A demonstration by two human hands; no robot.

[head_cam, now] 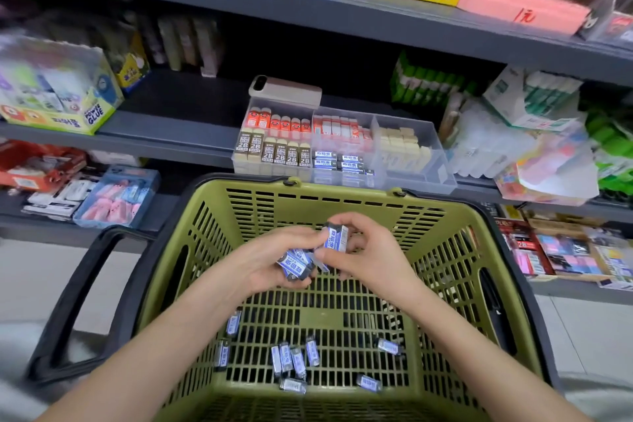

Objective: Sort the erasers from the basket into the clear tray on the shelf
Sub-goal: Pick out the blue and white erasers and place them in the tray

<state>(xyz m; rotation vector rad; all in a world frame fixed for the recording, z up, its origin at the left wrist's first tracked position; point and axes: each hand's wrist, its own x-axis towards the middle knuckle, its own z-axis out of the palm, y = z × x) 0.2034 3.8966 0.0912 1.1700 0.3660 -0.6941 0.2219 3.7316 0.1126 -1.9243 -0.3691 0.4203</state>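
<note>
**Erasers gathered over the basket, tray one reach ahead**

A person's left hand [270, 264] cups and grips a small bundle of blue-and-white sleeved erasers [295, 263] above the olive-green slotted plastic basket [239, 189]; the right hand [371, 259] pinches a single eraser [336, 237] between thumb and fingertips, just beside the bundle, its long axis roughly upright and a little tilted; neither of the hands is empty. The clear compartmented plastic tray [442, 178] sits on the grey metal shelf [171, 128], straight ahead of the hands and higher, just past the basket's far rim; its front middle compartment [337, 163] already holds matching erasers laid flat, long axes running left to right, so the single eraser would likely need turning onto its side; the right hand looks the nearer to that slot, almost directly in line with it. Roughly ten loose erasers [291, 361] lie scattered on the basket floor close to the person, so the sorting appears well short of done. Fingers hide how many erasers the bundle holds; the basket rim cuts off the tray's lower front; the sleeve print is too blurred to read.
</note>
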